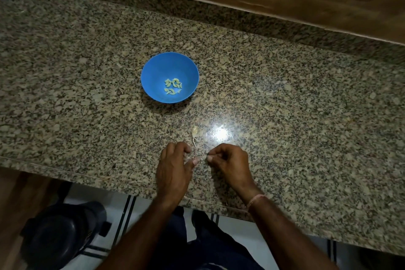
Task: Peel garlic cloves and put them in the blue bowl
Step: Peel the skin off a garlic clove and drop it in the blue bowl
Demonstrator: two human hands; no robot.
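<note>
On the near side of the blue bowl (153, 72), left hand (173, 166) and right hand (230, 163) pinch a barely visible garlic clove (201, 157) between curled fingertips (195, 162); judged light, firm, slippery once bared, its papery skin best nipped at the tip.

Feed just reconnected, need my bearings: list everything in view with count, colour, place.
blue bowl: one, blue, mid-counter.
peeled cloves: several, pale yellow-green, in the bowl.
unpeeled clove: one, off-white, on the counter between bowl and hands.
counter: one, speckled granite, across the view.
black object: one, black, floor lower left; unidentifiable.
pale piece: one, whitish, pinched between both hands; too small to identify.
left hand: one, near counter edge, fingers curled.
right hand: one, beside it, pink thread on wrist.
</note>
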